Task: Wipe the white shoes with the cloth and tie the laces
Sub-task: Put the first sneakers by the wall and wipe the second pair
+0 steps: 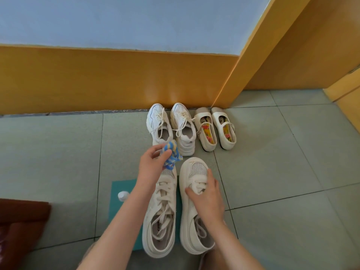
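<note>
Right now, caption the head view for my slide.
Left hand holds blue-yellow cloth at toe of left white sneaker; right hand grips right sneaker.

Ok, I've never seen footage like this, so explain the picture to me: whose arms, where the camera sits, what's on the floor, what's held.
No machine here: these are a person's two bare arms. The one picture comes from a wide-angle camera worn on the head, looking forward and down, so the arms enter from below. On the tiled floor stand two white lace-up shoes, the left shoe on a teal mat. The left hand holds a blue and yellow cloth over that shoe's toe. The right hand grips the right shoe across its laces. By the yellow wall stand a pair of white sneakers and a pair of cream strap shoes.
</note>
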